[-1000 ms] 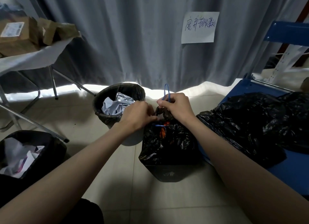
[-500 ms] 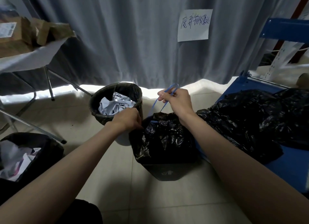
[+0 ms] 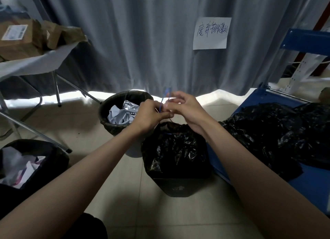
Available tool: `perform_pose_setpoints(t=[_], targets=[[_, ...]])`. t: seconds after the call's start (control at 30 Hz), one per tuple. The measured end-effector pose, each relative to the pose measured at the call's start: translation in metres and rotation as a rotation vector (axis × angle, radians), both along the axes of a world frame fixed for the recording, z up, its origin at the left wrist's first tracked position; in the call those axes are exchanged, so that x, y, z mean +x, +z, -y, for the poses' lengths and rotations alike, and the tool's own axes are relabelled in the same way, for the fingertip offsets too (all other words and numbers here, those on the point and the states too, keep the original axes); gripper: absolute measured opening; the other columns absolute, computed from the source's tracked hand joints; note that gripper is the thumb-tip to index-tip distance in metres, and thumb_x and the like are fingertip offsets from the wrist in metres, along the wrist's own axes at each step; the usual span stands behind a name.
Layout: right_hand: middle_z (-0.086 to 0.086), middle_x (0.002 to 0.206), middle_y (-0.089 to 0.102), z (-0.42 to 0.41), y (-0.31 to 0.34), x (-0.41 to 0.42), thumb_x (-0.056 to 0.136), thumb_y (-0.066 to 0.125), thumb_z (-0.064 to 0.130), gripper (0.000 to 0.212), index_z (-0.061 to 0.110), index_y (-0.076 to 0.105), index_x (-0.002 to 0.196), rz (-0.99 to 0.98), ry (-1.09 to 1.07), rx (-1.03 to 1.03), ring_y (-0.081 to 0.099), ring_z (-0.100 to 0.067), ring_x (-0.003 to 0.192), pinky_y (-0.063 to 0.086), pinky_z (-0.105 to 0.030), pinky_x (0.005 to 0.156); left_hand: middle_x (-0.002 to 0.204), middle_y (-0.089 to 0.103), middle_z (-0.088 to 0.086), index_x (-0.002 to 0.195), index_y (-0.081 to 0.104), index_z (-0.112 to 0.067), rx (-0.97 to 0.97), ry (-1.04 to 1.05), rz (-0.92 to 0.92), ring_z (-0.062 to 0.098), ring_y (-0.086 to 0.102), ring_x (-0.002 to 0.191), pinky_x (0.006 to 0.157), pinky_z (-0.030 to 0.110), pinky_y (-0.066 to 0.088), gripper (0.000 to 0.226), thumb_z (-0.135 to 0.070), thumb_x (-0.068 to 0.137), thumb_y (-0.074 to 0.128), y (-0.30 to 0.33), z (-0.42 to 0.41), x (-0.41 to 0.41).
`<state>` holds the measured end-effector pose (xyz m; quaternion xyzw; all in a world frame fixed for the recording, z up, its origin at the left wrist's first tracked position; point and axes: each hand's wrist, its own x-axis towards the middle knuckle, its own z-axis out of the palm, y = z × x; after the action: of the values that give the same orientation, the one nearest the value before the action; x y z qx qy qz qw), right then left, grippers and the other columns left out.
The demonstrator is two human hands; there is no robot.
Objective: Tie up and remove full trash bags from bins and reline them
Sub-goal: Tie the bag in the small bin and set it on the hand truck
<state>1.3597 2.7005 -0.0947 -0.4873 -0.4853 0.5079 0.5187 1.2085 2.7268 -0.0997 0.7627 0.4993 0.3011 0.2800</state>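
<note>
Tying the blue drawstring above the black bag

Meeting above the bag's mouth, both hands have come together since half a second ago, when the left hand (image 3: 149, 116) was lower at the bag's left rim and the right hand (image 3: 184, 107) held the string up alone. Now the fingers of both hands are curled and pinch the blue drawstring (image 3: 161, 105), which loops up between them.

The full trash bag (image 3: 175, 149) sits in its dark bin (image 3: 176, 187) on the floor, directly below the hands. Behind the left hand stands a round bin (image 3: 114, 124) holding crumpled paper; another lined bin (image 3: 35, 149) is at the floor's lower left. Loose black bags (image 3: 267, 131) lie on a blue cart (image 3: 317, 188) touching the bin's right side. A handwritten sign (image 3: 211, 33) hangs on the grey curtain (image 3: 142, 42).
</note>
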Motion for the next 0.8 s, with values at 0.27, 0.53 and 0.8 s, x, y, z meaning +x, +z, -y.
perform_pose_setpoints(t=[0.27, 0.53, 0.8], targets=[[0.004, 0.080, 0.070, 0.001, -0.035, 0.014, 0.075, 0.082, 0.010, 0.014, 0.019, 0.077, 0.086, 0.783, -0.035, -0.135, 0.067, -0.015, 0.083, 0.055, -0.033, 0.086, 0.055, 0.066, 0.005, 0.054, 0.061, -0.021, 0.017, 0.032, 0.041, 0.001, 0.055, 0.045, 0.051, 0.010, 0.039, 0.032, -0.022, 0.079, 0.081, 0.010, -0.001, -0.005], [0.000, 0.079, 0.060, 0.005, -0.044, 0.019, 0.074, 0.082, 0.019, 0.031, 0.023, 0.052, 0.068, 0.716, -0.398, -0.057, 0.058, -0.018, 0.073, 0.037, -0.028, 0.061, 0.051, 0.062, -0.007, 0.056, 0.066, -0.016, 0.048, 0.130, 0.083, -0.002, 0.054, 0.043, 0.050, 0.010, 0.039, 0.027, -0.022, 0.078, 0.082, 0.021, -0.009, -0.013], [0.002, 0.094, 0.067, 0.020, -0.025, -0.011, 0.080, 0.076, 0.040, 0.022, 0.024, 0.073, 0.094, 1.210, 0.058, -0.043, 0.064, -0.024, 0.090, 0.045, -0.030, 0.072, 0.052, 0.062, 0.005, 0.057, 0.066, -0.014, 0.043, 0.158, 0.109, 0.002, 0.051, 0.039, 0.045, 0.015, 0.039, 0.027, -0.021, 0.078, 0.081, 0.024, -0.011, -0.019]])
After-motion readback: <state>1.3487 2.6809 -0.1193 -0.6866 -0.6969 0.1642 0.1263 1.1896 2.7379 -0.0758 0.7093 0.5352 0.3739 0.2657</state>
